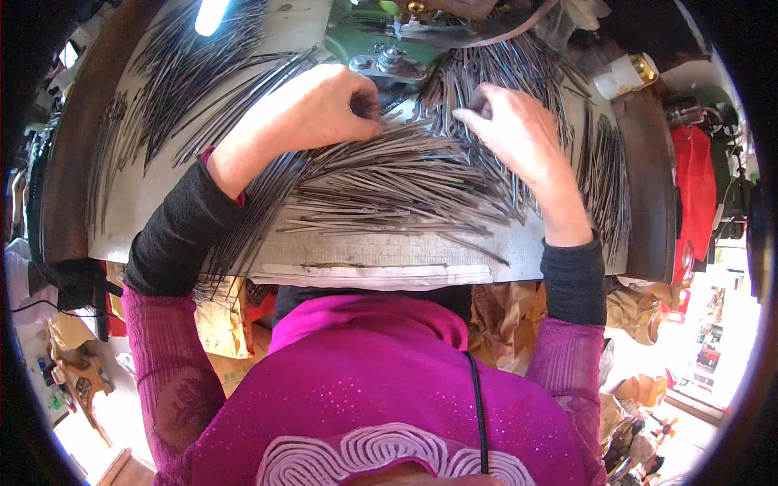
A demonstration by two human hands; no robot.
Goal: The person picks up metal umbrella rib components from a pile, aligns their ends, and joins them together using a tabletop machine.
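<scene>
Thin dark strips, like narrow cords (389,182), lie heaped on a pale tabletop in front of me. My left hand (328,109) is over the left end of the middle heap, its fingers curled toward the thumb; whatever they hold is hidden. To the right, my right hand (519,130) is above another bundle of strips (502,73), thumb and forefinger brought together, and I cannot make out anything between them. Between and beyond the hands is a green machine (393,61), resembling a sewing machine, with round metal fittings on its bed.
More dark strips (194,89) spread over the left of the table, and others (604,178) lie at its right edge. A ruler-like scale (365,247) runs along the front. A white spool (624,77) stands at the back right. Red cloth (693,190) hangs beyond the right edge.
</scene>
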